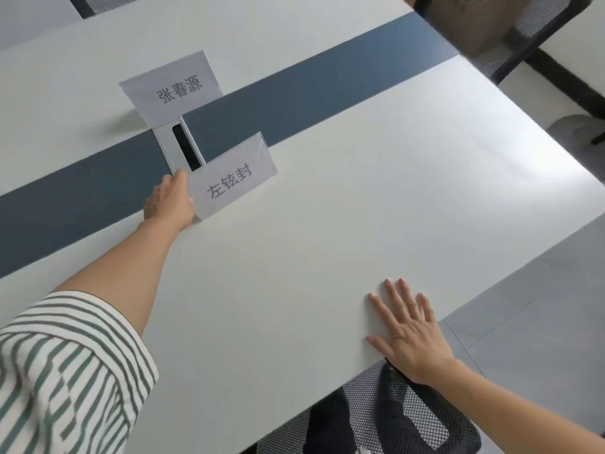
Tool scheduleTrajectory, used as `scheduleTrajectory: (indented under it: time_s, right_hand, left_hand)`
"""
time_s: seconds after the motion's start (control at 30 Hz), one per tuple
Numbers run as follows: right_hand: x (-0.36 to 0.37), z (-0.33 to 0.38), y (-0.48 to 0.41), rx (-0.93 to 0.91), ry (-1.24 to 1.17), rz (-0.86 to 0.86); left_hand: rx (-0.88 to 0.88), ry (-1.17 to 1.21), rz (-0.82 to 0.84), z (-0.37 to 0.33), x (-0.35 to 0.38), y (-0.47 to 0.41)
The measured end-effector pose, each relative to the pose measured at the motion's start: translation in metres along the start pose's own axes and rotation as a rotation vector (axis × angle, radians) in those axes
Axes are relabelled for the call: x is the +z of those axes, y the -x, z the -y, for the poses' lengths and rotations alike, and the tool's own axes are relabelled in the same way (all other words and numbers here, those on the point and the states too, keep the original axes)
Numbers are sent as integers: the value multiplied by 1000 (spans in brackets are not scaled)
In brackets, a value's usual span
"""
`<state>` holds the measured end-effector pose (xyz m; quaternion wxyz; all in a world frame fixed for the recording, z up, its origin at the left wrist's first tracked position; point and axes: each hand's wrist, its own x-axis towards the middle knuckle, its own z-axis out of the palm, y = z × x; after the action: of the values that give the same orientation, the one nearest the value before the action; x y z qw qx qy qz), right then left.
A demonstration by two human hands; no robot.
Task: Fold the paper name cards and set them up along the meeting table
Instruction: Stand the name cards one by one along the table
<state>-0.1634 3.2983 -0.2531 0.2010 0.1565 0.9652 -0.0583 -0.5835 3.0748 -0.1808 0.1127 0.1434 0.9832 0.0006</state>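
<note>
Two folded paper name cards with black printed characters stand on the white meeting table (327, 208). The near card (232, 180) stands upright just on my side of the table's dark blue centre strip. My left hand (170, 199) reaches far forward and grips that card's left end; its fingers are hidden behind the paper. The far card (173, 86) stands beyond the strip, untouched. Near the table's front edge my right hand (409, 329) lies flat on the tabletop with fingers spread, holding nothing.
A silver cable box (178, 145) with a dark slot sits in the blue strip (311, 93) between the two cards. A black mesh chair (386, 417) is tucked under the front edge below my right hand. Another mesh chair (510, 31) stands at the far right corner.
</note>
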Motion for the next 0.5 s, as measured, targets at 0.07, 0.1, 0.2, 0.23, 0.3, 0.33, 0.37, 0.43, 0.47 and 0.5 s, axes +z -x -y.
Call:
scheduleTrajectory:
  time_s: [0.07, 0.1, 0.2, 0.23, 0.3, 0.33, 0.37, 0.43, 0.47, 0.5]
  right_hand:
    - [1, 0, 0, -2, -3, -3]
    - [1, 0, 0, -5, -2, -7]
    - [1, 0, 0, -4, 3, -7]
    - [1, 0, 0, -1, 4, -4]
    - [1, 0, 0, 4, 5, 5]
    - [0, 0, 0, 4, 9, 9]
    - [0, 0, 0, -1, 12, 7]
    - [0, 1, 0, -8, 11, 6]
    - [-1, 1, 0, -8, 8, 19]
    - [-2, 1, 0, -7, 1, 34]
  left_hand:
    - [-7, -14, 1, 3, 0, -6]
    - [-13, -19, 0, 4, -1, -8]
    - [-19, -18, -4, 5, 1, -11]
    - [-21, -15, -12, 6, 2, -10]
    - [-32, -3, -44, 7, 3, -7]
    - [-36, 0, -70, 8, 2, -4]
    - [-37, -4, -102, 9, 1, -1]
    - [-36, -14, -175, 9, -2, 9]
    - [-32, -8, -210, 6, -5, 17]
    - [-25, 11, -237, 2, -8, 26]
